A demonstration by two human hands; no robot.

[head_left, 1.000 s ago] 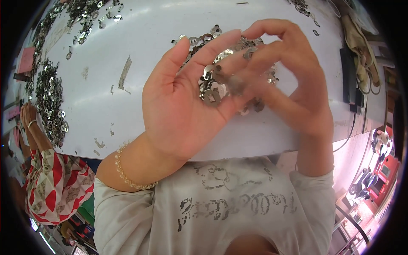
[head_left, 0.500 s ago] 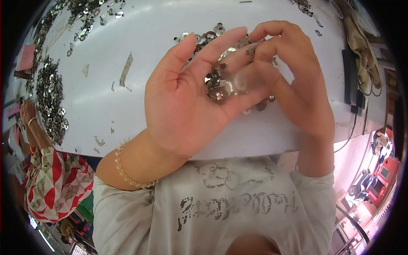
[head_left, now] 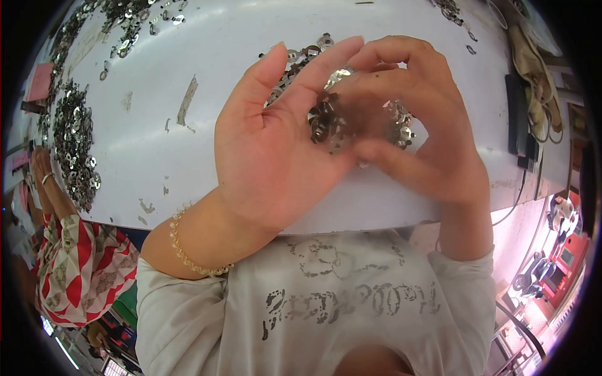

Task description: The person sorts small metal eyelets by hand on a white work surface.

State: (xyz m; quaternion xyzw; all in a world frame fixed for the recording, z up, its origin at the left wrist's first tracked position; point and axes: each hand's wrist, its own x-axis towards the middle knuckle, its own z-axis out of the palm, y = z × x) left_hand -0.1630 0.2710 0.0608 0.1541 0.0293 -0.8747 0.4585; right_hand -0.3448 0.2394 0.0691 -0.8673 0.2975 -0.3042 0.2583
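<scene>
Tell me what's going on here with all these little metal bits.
A person at a white table holds a small heap of shiny metal pieces in the open left hand. The right hand is curled over that palm, its fingertips picking at the pieces. More of the same pieces lie on the table beyond the hands and in a long pile along the left side, where another person's arm rests.
</scene>
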